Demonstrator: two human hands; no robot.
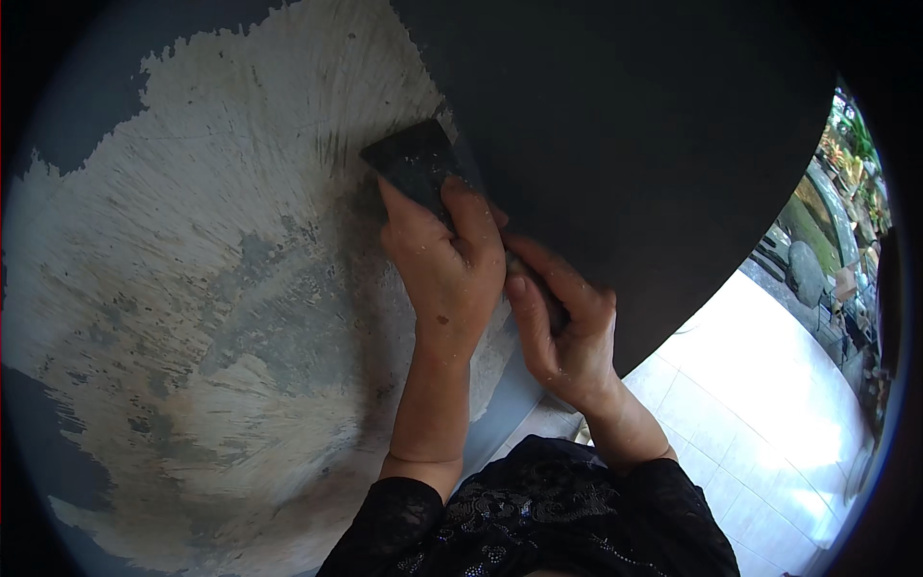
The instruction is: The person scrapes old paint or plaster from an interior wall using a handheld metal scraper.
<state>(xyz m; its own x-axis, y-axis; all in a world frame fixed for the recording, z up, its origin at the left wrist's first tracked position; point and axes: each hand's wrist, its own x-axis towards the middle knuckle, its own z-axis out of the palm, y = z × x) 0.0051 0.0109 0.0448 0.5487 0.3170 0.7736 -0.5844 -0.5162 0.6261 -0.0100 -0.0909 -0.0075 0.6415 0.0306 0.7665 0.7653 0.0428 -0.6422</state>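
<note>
A wide dark scraper blade lies with its far edge against a wall-like surface that is partly stripped to pale, streaked material. My left hand grips the blade, its thumb and fingers around the near part, small pale flecks on the skin. Beside it on the right, my right hand is closed around the tool's handle, which the fingers mostly hide. Dark grey coating covers the surface to the right of the blade, and its ragged edge meets the stripped area near the blade's tip.
The grey surface ends at an edge on the right. Past it are a pale tiled floor in bright light, a large grey stone and green plants. More grey coating borders the stripped area at the left.
</note>
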